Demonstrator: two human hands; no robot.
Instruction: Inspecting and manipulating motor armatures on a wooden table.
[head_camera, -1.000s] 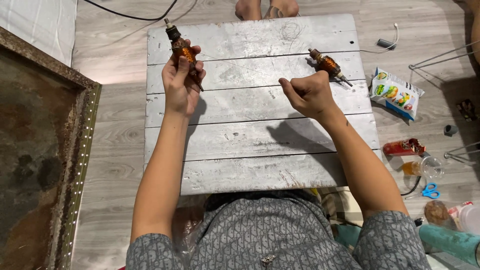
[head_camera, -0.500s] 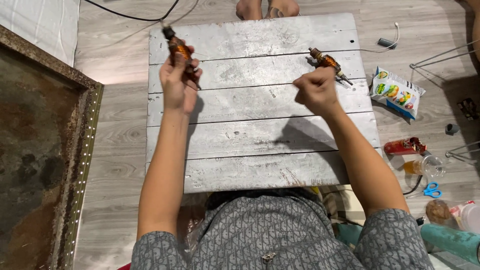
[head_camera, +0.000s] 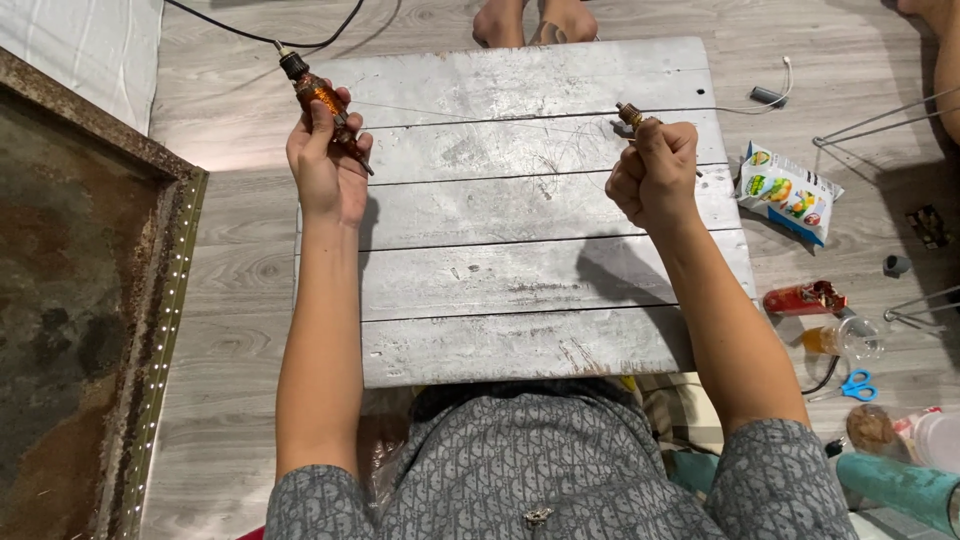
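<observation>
Amber-brown tool handle (head_camera: 322, 100), grey-white plank board (head_camera: 520, 270), blue scissors (head_camera: 858, 385), grey patterned shirt (head_camera: 530, 480).

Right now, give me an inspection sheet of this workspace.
Surface: grey plank board on a wood floor, scuffed.
Job's things: two copper-wound rotors, left rotor, right rotor; a thin wire stretches between them.
Clutter: snack bag, red packet, cup, scissors, all right of the board.
Grippers: left hand grips the left rotor; right hand is fisted on the right rotor.
Cables: black cable top left; white cable top right.
Surroundings: framed panel at left; another person's feet beyond the board.
</observation>
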